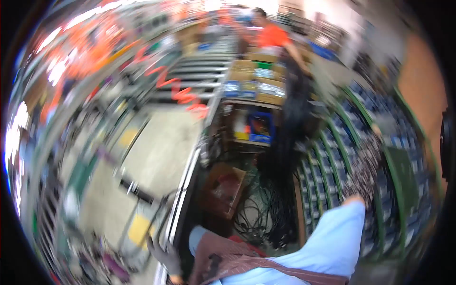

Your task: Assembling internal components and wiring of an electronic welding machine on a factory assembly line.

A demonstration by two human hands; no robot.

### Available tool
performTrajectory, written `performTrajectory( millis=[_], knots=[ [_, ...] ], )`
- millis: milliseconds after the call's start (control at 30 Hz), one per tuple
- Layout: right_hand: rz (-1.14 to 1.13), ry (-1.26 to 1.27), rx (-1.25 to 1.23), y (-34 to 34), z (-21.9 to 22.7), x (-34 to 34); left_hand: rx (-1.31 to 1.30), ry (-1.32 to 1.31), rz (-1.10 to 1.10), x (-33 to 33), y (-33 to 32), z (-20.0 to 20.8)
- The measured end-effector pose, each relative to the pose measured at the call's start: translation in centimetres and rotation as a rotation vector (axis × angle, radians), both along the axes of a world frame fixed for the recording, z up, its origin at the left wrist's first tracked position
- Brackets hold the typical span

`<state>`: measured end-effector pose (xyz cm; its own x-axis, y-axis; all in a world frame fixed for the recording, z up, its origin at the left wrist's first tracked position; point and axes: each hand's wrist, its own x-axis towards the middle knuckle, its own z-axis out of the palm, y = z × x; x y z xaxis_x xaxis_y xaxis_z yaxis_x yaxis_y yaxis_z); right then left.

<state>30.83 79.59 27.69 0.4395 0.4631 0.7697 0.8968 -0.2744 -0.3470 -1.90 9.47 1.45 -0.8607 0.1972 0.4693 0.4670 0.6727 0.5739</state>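
My left hand (pixel 167 258), in a dark grey glove, is at the near edge of the workbench (pixel 164 130). Its fingers look spread, and I see nothing held in them. Just beyond it on the bench lies a black handheld tool (pixel 136 189) with a silver tip and a dark cord. My right arm stretches out to the right in a light blue sleeve with a black-and-white speckled cover over the forearm. At its end my right hand (pixel 376 130) is small and blurred over a green-framed rack (pixel 339 156) of small grey-blue parts. Its grip does not show.
An open cardboard box (pixel 222 192) and coiled black cables (pixel 254 213) lie below the bench edge. Stacked cartons (pixel 270 90) stand ahead over a blue bin (pixel 261 127). A person in an orange shirt (pixel 274 35) is behind them. A red coiled hose (pixel 178 93) hangs over rollers.
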Motion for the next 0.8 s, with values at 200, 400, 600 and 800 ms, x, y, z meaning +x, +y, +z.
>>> performTrajectory(
  millis=[200,400,600,800],
  knots=[
    [-0.097,0.062,-0.156,-4.5,1.4,6.2,-0.103,0.204,-0.014,-1.1,2.8,-0.3],
    [-0.061,0.641,-0.219,-7.9,2.0,13.6,-0.063,0.192,-0.179,-3.1,5.0,-0.1],
    [0.119,0.635,-0.387,-3.8,2.0,14.2,-0.061,0.138,-0.249,-5.0,5.3,-1.4],
    [0.004,0.662,-0.267,-4.8,2.0,10.4,-0.001,0.074,-0.306,-5.3,6.0,-3.2]
  ],
)
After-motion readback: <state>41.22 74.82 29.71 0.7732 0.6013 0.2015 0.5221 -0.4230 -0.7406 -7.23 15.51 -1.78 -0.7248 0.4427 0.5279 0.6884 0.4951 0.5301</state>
